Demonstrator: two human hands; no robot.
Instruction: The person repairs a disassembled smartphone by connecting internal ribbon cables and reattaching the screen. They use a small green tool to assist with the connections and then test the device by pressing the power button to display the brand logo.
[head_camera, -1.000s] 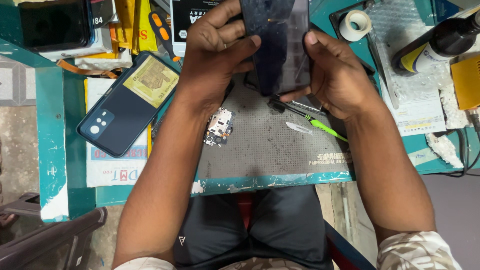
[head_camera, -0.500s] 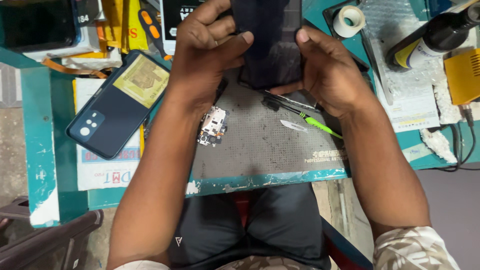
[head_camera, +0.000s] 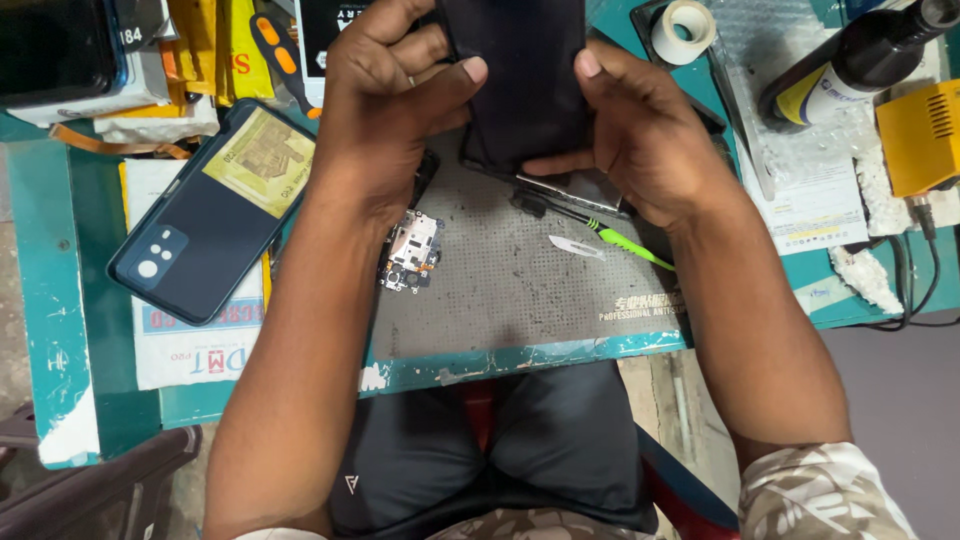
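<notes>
Both my hands hold a dark phone panel (head_camera: 525, 80) upright above the grey work mat (head_camera: 520, 290). My left hand (head_camera: 385, 110) grips its left edge, thumb pressed on the face. My right hand (head_camera: 640, 135) clasps the right edge and lower corner, thumb on the face too. Under the panel a phone body (head_camera: 580, 188) lies flat on the mat, mostly hidden. A small circuit board (head_camera: 410, 250) rests on the mat beside my left wrist. A green-handled tool (head_camera: 625, 243) and a thin metal blade (head_camera: 575, 246) lie just below my right hand.
A dark blue phone back cover (head_camera: 205, 225) lies at the left on papers. A tape roll (head_camera: 684, 30), a dark bottle (head_camera: 850, 65) and a yellow device (head_camera: 920, 135) with cables sit at the right. An orange-and-black screwdriver handle (head_camera: 285, 55) lies at the back.
Both hands with the dark panel have shifted slightly up and away from me. My left thumb has slid further onto the panel's face.
</notes>
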